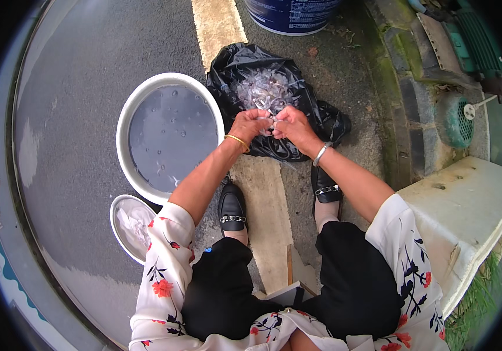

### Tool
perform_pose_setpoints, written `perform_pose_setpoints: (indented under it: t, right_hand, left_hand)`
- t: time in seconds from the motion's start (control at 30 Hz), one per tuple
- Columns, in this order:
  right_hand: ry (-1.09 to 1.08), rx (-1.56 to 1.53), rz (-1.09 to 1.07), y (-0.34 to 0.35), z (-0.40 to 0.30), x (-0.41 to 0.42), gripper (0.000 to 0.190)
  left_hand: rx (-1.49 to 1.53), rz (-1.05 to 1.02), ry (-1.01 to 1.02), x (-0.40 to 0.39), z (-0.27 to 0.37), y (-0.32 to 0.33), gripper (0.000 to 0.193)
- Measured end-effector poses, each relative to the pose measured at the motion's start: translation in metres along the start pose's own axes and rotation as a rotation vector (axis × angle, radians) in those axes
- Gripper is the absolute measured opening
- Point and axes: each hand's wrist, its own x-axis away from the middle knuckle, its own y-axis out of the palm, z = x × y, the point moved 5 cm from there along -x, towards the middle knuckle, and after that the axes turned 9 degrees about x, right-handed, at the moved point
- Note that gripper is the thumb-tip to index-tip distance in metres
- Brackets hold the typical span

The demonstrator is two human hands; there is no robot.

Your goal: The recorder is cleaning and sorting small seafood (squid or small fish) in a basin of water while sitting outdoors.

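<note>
My left hand and my right hand meet over a black plastic bag. Between their fingertips is a small, pale, translucent piece, perhaps seafood, with dark spots; the fingers partly cover it. Just beyond my hands, a wet heap of similar translucent pieces lies on the opened bag. To the left stands a round white-rimmed basin of greyish water, with a few pale bits and bubbles in it. Nearer to me, a smaller oval-looking bowl holds soft whitish pieces, partly hidden by my sleeve.
A dark blue bucket bearing writing stands beyond the bag. At right, a mossy stone kerb borders the asphalt, with a green motor and a pale slab. My black shoes flank a painted road stripe.
</note>
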Motion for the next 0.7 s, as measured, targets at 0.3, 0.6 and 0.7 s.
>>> perform_pose_setpoints:
  t: [0.3,0.6,0.7]
  right_hand:
    - [0.046,0.005,-0.01,0.0004,0.0011,-0.0022,0.012]
    - [0.052,-0.02,0.023,-0.0039,0.0025,0.0004,0.016]
    - [0.041,-0.014,0.025,-0.004,0.0028,0.0003,0.018]
  left_hand:
    - [0.048,0.058,-0.009,0.0018,-0.0031,-0.0008,0.011]
    - [0.136,-0.026,-0.062,-0.0004,-0.0071,0.0063,0.012]
    - [0.14,-0.025,-0.06,-0.0025,-0.0072,0.0064,0.012]
